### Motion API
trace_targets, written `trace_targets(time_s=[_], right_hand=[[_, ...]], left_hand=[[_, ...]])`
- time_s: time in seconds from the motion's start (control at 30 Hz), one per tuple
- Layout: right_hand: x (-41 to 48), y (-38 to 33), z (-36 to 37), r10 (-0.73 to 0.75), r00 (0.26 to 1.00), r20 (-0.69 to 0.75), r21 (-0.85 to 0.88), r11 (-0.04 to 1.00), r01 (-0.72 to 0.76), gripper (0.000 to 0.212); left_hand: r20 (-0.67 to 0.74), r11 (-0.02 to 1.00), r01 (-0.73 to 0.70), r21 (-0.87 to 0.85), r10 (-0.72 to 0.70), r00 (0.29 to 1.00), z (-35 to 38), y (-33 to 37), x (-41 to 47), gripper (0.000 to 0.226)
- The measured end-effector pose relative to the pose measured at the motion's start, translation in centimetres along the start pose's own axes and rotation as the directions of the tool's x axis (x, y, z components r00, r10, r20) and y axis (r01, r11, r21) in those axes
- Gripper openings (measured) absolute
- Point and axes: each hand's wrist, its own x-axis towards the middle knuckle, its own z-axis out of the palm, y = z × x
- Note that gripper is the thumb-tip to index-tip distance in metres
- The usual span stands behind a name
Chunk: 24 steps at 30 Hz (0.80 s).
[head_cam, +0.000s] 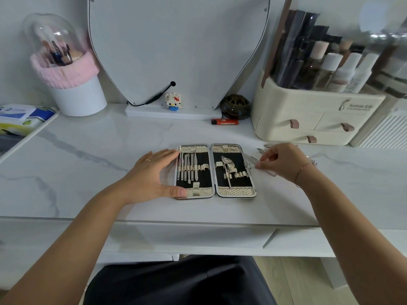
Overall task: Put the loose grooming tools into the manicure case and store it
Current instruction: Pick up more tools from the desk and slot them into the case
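Okay, left to right. The left hand [154, 172] lies flat on the marble top [88, 183] left of centre. Its fingers run straight along the left edge of the manicure case [236, 191] and the thumb presses its lower-left corner: steadying, not gripping.

The case sits open and flat at mid-frame. The left half holds a row of thin tools [187, 167] tucked under a gold strap. The right half has one nipper-type tool [228, 166] strapped in, and the loops [240, 174] beside it look empty.

Just right of the case, the right hand [284, 161] pinches a slim metal tool [251, 159] between thumb and fingertips. The tool's tip is at the case's right rim, touching or just over it; can't tell which. More loose tools [262, 149] lie on the top just above that hand.

Step, as I read it: filling, partway done, with closing and storing not yet started. The next move likely needs the tool lined up with a free loop and slid under the strap while the left hand holds the case down.

Hard to see: the pinched tool is blurred, its type is unclear and its rear end is hidden under the hand. The loose pile sits partly behind the fingers, so no count is possible.
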Motion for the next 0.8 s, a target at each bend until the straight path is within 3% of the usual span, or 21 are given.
trace_targets(time_s=[0.4, 0.67, 0.8], right_hand=[[0.3, -1.0, -0.6, 0.108, 0.987, 0.118, -0.124, 0.988, -0.093, 0.042], [0.5, -0.1, -0.4, 0.062, 0.996, 0.059, -0.063, 0.996, -0.058, 0.024], [0.7, 0.4, -0.4, 0.001, 1.0, 0.003, 0.072, 0.997, -0.001, 0.019]], left_hand=[[0.001, 1.0, -0.005, 0.006, 0.005, 1.0, -0.1, 0.1, 0.0, 0.127], [0.01, 1.0, 0.006, 0.001, -0.006, 1.0, -0.1, 0.1, 0.0, 0.128], [0.007, 1.0, 0.01, 0.0, -0.01, 1.0, 0.0, 0.0, 0.0, 0.127]])
